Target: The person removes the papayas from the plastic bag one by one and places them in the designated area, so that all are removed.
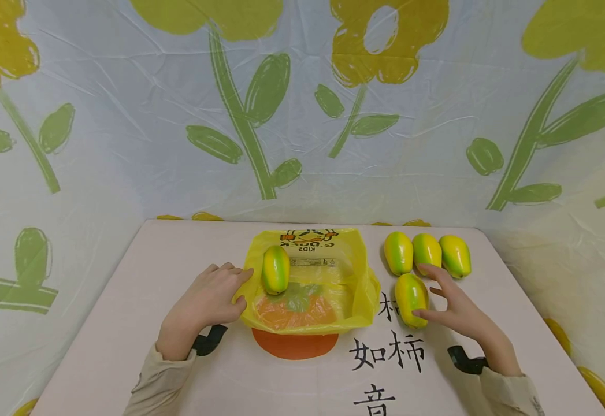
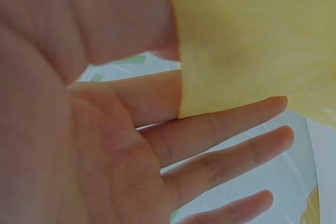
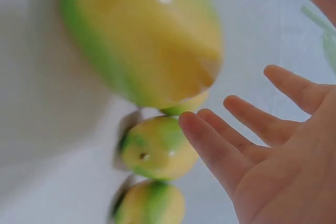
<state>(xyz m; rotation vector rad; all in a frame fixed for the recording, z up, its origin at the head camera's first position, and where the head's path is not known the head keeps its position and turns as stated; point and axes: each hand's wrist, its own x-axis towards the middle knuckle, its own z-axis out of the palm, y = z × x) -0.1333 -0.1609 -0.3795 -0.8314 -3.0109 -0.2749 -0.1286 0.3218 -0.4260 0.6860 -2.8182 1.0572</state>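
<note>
A yellow plastic bag (image 1: 328, 294) lies flat on the table, with one yellow-green papaya (image 1: 276, 270) at its left part; whether that fruit is on or inside the bag I cannot tell. My left hand (image 1: 211, 297) is at the bag's left edge, fingers extended; in the left wrist view the bag (image 2: 252, 40) covers part of them. Around the nearest loose papaya (image 1: 411, 300) my right hand (image 1: 455, 303) spreads its fingers. In the right wrist view they stand apart from the large papaya (image 3: 142, 35), the thumb only partly showing.
Behind that fruit, three papayas stand in a row: left (image 1: 398, 253), middle (image 1: 427, 251) and right (image 1: 455, 255). The pale table (image 1: 260, 381) bears black characters and an orange print (image 1: 296, 345). A flower-patterned curtain (image 1: 302, 144) rises behind the table.
</note>
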